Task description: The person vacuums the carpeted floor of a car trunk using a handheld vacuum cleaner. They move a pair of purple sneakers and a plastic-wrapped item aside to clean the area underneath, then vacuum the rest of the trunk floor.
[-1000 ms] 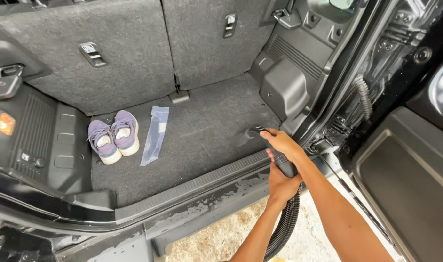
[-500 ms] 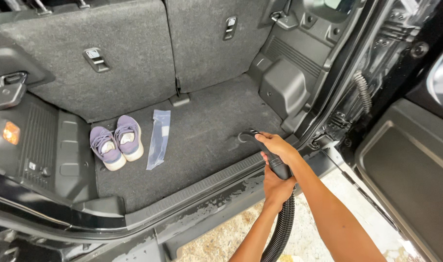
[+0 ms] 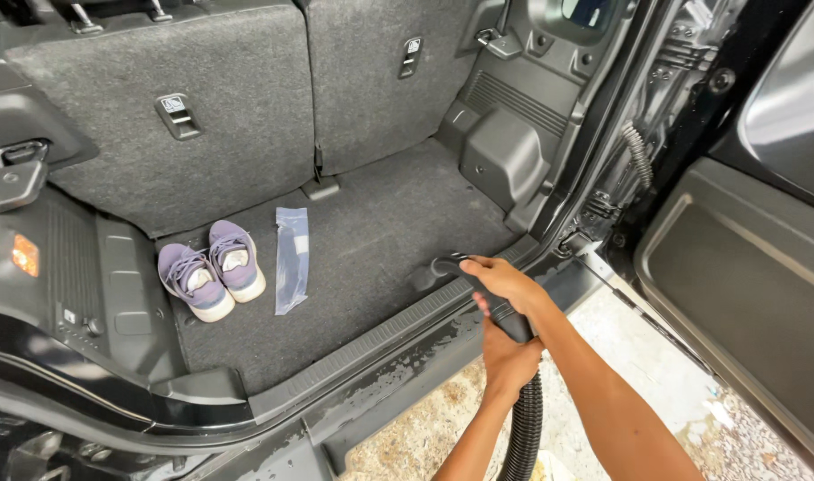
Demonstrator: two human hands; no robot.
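Observation:
I look into the open boot of a car. My right hand grips the upper part of a black vacuum hose, close behind its nozzle. My left hand holds the same hose lower down, just below the right hand. The nozzle rests on the grey boot carpet near the plastic sill. The ribbed hose runs down out of view at the bottom edge.
A pair of purple shoes and a clear plastic bag lie on the carpet to the left. Folded grey seat backs close the far side. The open black tailgate stands at the right, over gravel ground.
Both hands and the nozzle have shifted slightly left along the sill edge of the carpet. The shoes and the bag lie where they were.

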